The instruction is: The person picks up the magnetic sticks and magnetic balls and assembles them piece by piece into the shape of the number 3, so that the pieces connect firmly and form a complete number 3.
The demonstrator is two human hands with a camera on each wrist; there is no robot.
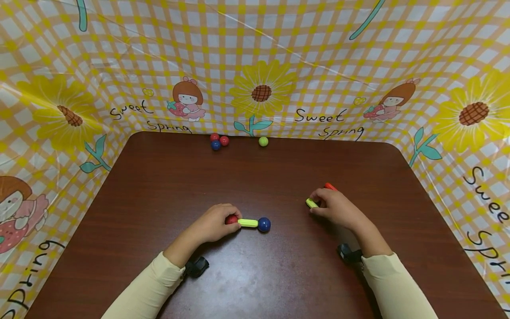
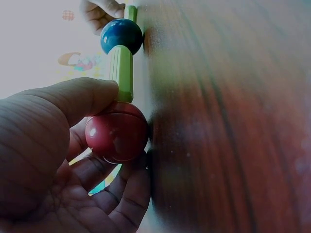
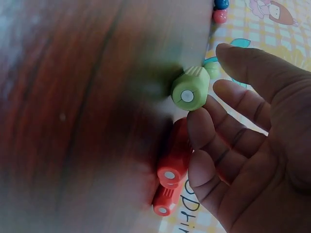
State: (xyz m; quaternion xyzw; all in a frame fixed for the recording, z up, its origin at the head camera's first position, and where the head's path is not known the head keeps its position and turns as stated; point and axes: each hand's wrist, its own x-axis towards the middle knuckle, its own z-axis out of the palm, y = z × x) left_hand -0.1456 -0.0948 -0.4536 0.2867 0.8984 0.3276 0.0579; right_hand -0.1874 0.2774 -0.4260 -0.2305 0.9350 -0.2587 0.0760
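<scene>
My left hand (image 1: 217, 223) grips the red ball (image 2: 116, 133) at one end of a joined piece. A light green stick (image 1: 248, 223) links that ball to a blue ball (image 1: 264, 224), and the left thumb lies against the stick. On the right, my right hand (image 1: 335, 207) is at a second light green stick (image 3: 192, 90) on the table. Its fingertips are at the stick's side, while the thumb stands apart from it. Two red sticks (image 3: 175, 153) lie beside these fingers; the head view shows only a red end (image 1: 330, 186) past the hand.
At the table's far edge are two red balls (image 1: 224, 141) and a blue ball (image 1: 215, 145) in a cluster. A green ball (image 1: 263, 141) sits to their right. A checked, flowered cloth (image 1: 318, 66) rises around the brown table (image 1: 167, 177).
</scene>
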